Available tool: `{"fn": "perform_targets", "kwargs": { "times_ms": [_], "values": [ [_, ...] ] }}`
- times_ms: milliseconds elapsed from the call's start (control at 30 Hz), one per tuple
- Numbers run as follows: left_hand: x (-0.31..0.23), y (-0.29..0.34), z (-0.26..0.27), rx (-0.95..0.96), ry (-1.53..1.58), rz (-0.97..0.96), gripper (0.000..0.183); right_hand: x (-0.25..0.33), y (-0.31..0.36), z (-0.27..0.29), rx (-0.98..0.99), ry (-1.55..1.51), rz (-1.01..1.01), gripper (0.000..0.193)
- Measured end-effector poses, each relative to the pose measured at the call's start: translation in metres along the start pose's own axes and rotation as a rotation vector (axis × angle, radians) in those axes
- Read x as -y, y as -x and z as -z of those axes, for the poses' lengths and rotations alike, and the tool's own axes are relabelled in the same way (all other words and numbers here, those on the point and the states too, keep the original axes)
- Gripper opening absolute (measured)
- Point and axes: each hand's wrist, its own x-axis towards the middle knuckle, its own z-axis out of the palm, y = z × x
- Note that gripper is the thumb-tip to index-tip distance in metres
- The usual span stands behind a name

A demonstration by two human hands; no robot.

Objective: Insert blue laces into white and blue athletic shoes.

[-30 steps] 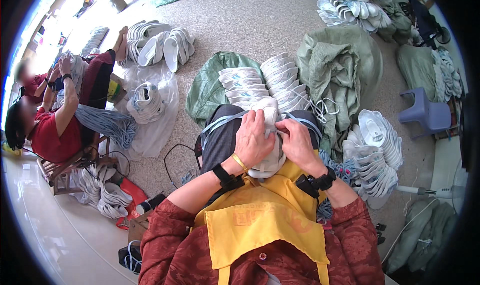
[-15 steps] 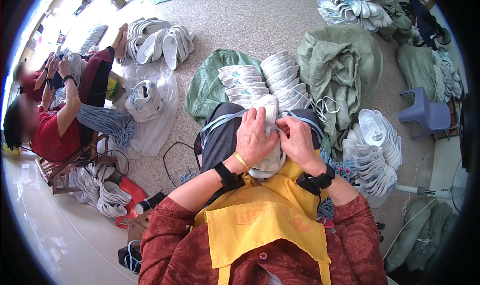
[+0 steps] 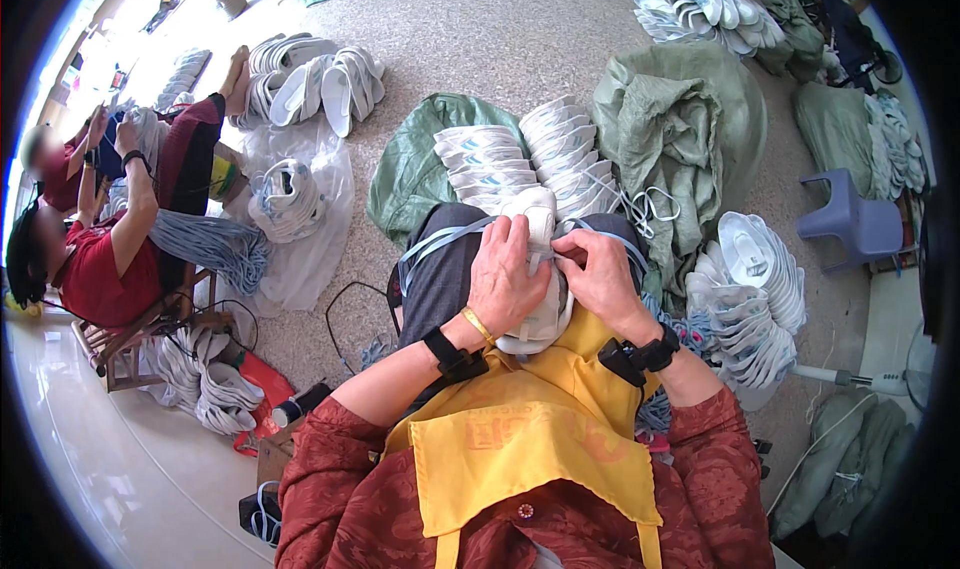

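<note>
A white shoe (image 3: 540,319) lies on my lap over a yellow apron (image 3: 520,449), its toe pointing away from me. A pale blue shoelace (image 3: 445,241) trails from it across both thighs. My left hand (image 3: 510,277) is closed at the lacing, fingers bent over the shoe's left side with the lace at their tips. Opposite it, my right hand (image 3: 602,277) pinches the lace between thumb and forefinger. The short stretch of lace between the two hands is partly hidden by the fingers.
Nested stacks of white shoes (image 3: 485,169) stand just beyond my knees beside green sacks (image 3: 680,119). More shoes (image 3: 750,299) are piled at right, near a purple-grey stool (image 3: 850,219). At left, a seated person (image 3: 110,259) works beside a bundle of blue laces (image 3: 210,244).
My right hand has shifted slightly upward and right, and a bit of lace now shows between the hands. The left hand stays at the shoe. The co-worker's hands have moved a little apart.
</note>
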Motion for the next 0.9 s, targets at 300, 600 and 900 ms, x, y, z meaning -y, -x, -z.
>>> {"fn": "perform_targets", "kwargs": {
  "times_ms": [300,600,900],
  "values": [
    [0.004,-0.002,-0.002,-0.001,0.023,0.005,0.053,0.001,-0.007,0.007,0.029,-0.01,-0.068,0.018],
    [0.005,-0.002,0.001,0.004,0.09,0.018,0.044,-0.008,-0.017,0.017,0.211,-0.117,-0.119,0.011],
    [0.003,0.003,0.005,-0.038,0.116,-0.019,0.038,-0.008,-0.02,0.026,0.311,-0.177,-0.085,0.01]
  ]
}}
